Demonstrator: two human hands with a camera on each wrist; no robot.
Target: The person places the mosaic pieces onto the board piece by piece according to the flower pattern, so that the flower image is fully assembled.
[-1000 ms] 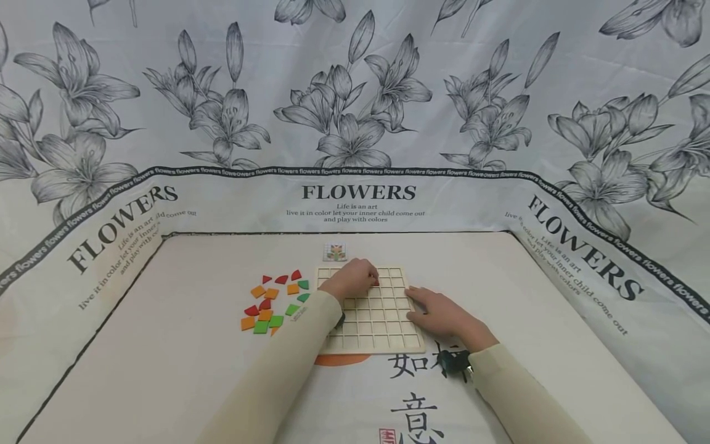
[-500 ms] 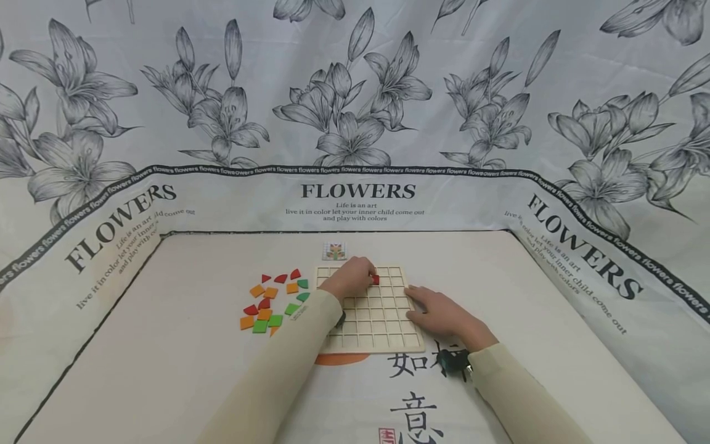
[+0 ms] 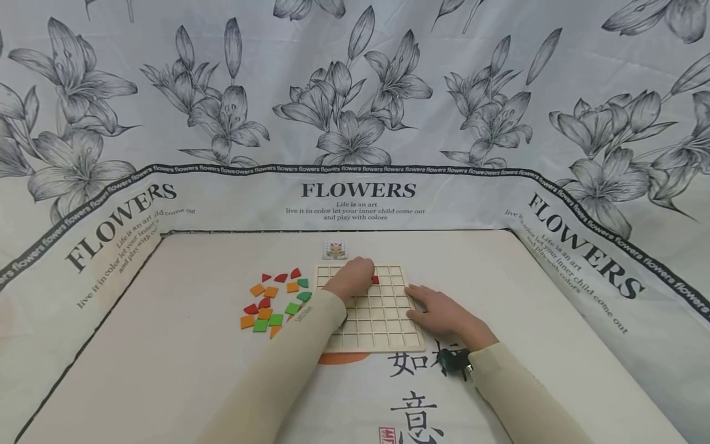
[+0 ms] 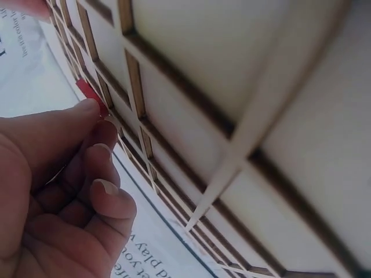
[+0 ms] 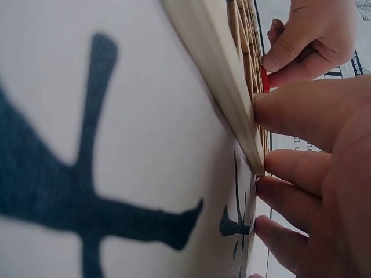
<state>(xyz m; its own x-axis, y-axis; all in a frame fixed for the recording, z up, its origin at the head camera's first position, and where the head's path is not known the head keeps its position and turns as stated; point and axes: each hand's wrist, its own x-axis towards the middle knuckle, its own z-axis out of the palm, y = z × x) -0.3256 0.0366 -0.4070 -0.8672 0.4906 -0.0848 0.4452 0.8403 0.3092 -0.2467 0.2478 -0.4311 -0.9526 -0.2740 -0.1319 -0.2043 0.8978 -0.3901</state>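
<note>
A pale wooden grid board [image 3: 383, 320] lies in front of the person. Over its upper part, the left hand [image 3: 352, 277] pinches a small red piece [image 3: 375, 280] at a cell. In the left wrist view the thumb and forefinger of the left hand [image 4: 64, 168] meet at the red piece [image 4: 88, 92], the other fingers curled. With fingers fairly straight, the right hand [image 3: 444, 314] rests at the board's right edge; its thumb touches the rim in the right wrist view, where the right hand [image 5: 345, 174] is close to the left hand [image 5: 316, 40].
Left of the board lie loose red, orange and green pieces, among them an orange square [image 3: 246, 322] and a green square [image 3: 260, 325]. A small pattern card [image 3: 335, 250] sits beyond the board. The tablecloth [image 3: 416, 401] bears dark characters; floral cloth surrounds the back.
The left hand has shifted very slightly at the grid, and more of the red piece shows beside its fingertips than a second ago. The right hand has stayed at the board's edge.
</note>
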